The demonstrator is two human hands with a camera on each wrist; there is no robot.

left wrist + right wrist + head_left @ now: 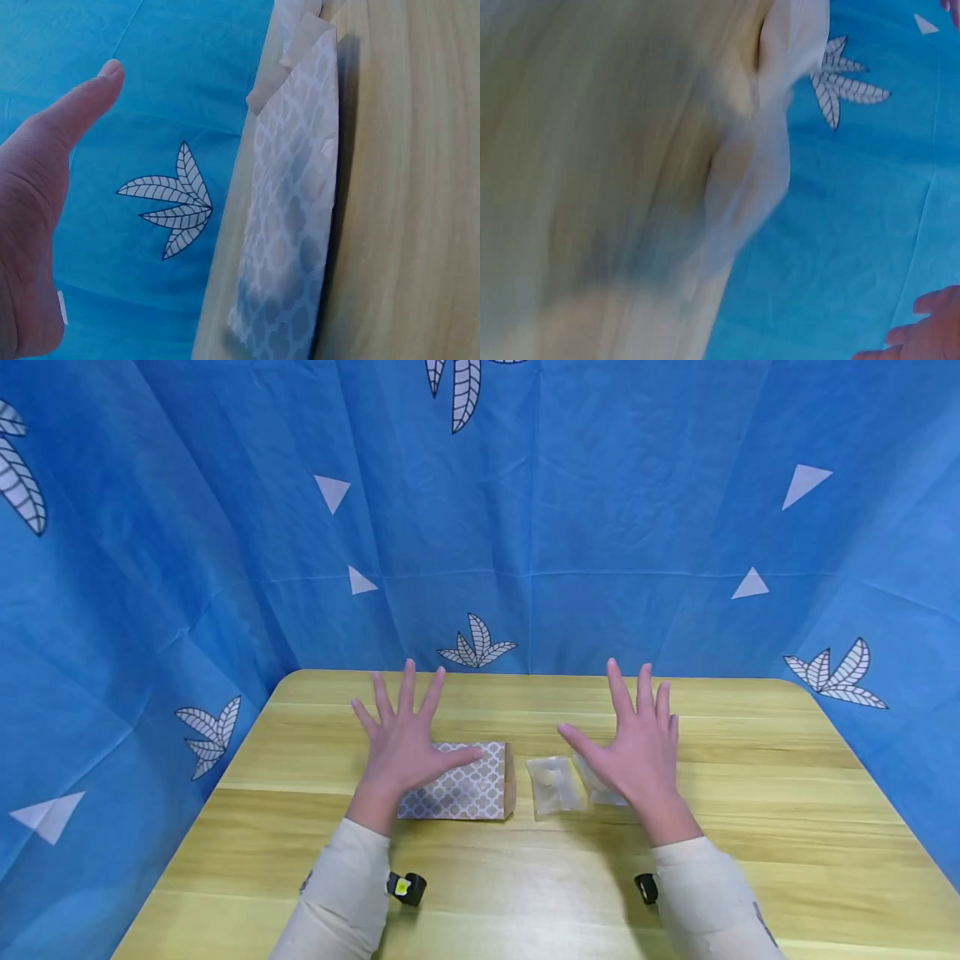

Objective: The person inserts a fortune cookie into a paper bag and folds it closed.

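My left hand (402, 750) is raised over the table with its fingers and thumb spread, holding nothing. Beneath it lies a flat paper box (468, 789) printed with a white and grey lattice; the hand covers its left part. The box's brown open-looking end (510, 783) faces right. My right hand (641, 752) hovers on the other side, fingers spread wide and grasping nothing. Between the hands lie two small translucent packets, the nearer-to-box packet (553, 785) in full sight and the other packet (596, 783) partly hidden by the right hand.
The wood-grain table (780, 843) reaches back to a blue curtain (600, 527) with leaf and triangle prints, which also hangs along both sides. A black wrist strap piece (407, 888) shows beside the left sleeve, another black piece (646, 888) beside the right.
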